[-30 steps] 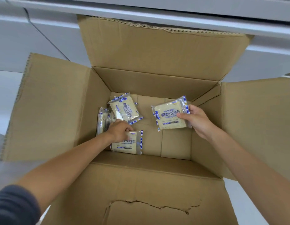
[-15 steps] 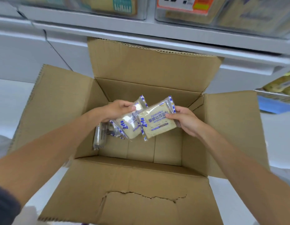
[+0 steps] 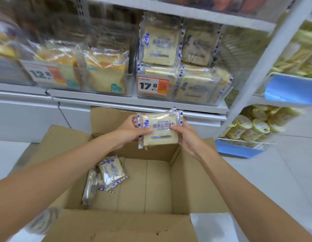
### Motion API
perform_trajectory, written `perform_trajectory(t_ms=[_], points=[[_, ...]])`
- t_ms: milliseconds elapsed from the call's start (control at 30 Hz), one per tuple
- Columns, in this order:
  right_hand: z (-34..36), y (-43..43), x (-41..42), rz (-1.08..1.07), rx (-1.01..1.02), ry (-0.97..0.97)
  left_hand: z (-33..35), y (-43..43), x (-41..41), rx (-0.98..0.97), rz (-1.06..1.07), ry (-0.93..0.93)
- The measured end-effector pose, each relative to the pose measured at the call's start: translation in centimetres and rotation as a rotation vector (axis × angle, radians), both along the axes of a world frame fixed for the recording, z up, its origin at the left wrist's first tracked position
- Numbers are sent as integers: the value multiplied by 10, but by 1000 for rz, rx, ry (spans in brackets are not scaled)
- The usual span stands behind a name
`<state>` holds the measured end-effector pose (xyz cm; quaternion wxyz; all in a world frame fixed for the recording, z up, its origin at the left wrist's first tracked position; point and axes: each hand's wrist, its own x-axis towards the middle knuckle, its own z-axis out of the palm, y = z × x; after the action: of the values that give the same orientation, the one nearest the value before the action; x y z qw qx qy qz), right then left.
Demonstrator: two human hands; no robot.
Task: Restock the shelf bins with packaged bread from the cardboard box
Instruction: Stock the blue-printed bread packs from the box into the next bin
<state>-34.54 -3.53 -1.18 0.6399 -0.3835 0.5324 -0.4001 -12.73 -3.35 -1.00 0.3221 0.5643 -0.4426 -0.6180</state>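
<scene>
- Head view: the left hand (image 3: 130, 131) and right hand (image 3: 185, 137) each pinch a side of the clear, blue-trimmed packets of pale sliced bread (image 3: 159, 130), held together above the far edge of the open brown cardboard box (image 3: 151, 186), just below the shelf.
- Risk: the slick film could slip from either grip, and a stacked packet might slide out and drop back into the box.
- Containers: a few matching packets (image 3: 109, 173) lie at the box's left; the clear plastic shelf bin (image 3: 220, 95) with the orange 17.8 price tag (image 3: 152, 85) holds the same bread, nearly full.
</scene>
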Motion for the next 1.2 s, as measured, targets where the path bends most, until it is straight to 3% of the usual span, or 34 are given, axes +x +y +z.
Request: perform_trajectory(t_ms=[133,233,300,367,433,533,633,700,767,867,1100,1200], points=[[56,-6,-23,24,-185,244,45,-18,-41,-299,119,-68],[92,-29,-51,-95,-331,233,81,-41,-63,-557,60,-157],[113,-52,-68,-194,-403,149,100,-63,-71,-807,1,-368],[133,-80,-83,-290,-448,52,109,-92,-72,-1056,-6,-719],[146,-110,-92,-350,-478,18,110,-123,-65,-1168,-8,-1050],[147,-153,-89,-346,-464,83,99,-152,-53,-1233,-7,-1285],[147,-171,-79,-239,-365,425,87,-161,-48,-1319,-1,-1350],[148,-174,-79,-299,-370,610,83,-163,-48,-1339,23,-1355],[145,-168,-77,-376,-526,727,81,-163,-49,-1348,35,-1360],[133,-158,-66,-328,-771,875,83,-161,-50,-1340,38,-1359],[141,-168,-77,-93,-657,908,83,-161,-48,-1328,17,-1346],[136,-166,-76,-200,-728,1367,84,-161,-48,-1325,8,-1338]])
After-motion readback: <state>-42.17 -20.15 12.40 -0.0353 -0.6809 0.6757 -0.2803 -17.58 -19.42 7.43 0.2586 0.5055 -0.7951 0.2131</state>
